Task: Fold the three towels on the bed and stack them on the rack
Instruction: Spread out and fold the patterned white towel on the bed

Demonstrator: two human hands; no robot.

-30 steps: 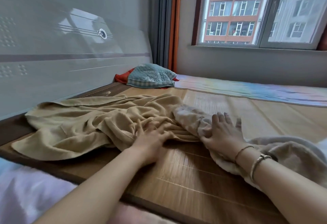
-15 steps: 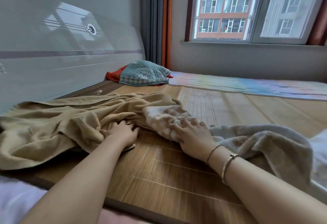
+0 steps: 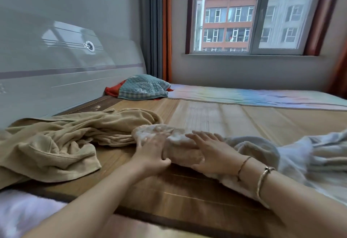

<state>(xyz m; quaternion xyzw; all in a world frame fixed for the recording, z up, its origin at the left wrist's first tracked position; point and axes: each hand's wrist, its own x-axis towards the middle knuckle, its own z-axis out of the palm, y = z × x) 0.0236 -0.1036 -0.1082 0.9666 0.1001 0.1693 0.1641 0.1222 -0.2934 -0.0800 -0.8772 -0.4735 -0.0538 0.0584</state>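
Pressing down on the pale fluffy towel [image 3: 178, 144], my left hand [image 3: 152, 153] lies across its bunched near end with the thumb hooked along the front edge, while my right hand [image 3: 212, 153] rests flat on it, fingers straight and spread. Neither hand is lifting anything; I judge that I am flattening this towel on the bed [image 3: 244, 121] ahead of a first fold.

That towel trails off to my right, where it runs into a rumpled grey-white towel [image 3: 319, 155]; where one ends and the other begins I cannot tell. The tan towel [image 3: 62, 140] sprawls to my left, its folds touching the pale towel's far end. All three are unfolded. No rack is in view.

Beyond them the bamboo mat stretches toward a teal pillow [image 3: 144, 89] by the headboard [image 3: 56, 59], with a window [image 3: 244, 16] behind.

The risk from here, as I read it: the pale towel's end touches the tan one, so a pull could drag the tan cloth along. The plush fabric is thick and lumpy, so a fold made over trapped wrinkles would probably come out uneven and stack badly. The mat looks slick, so the cloth may slide under my palms.
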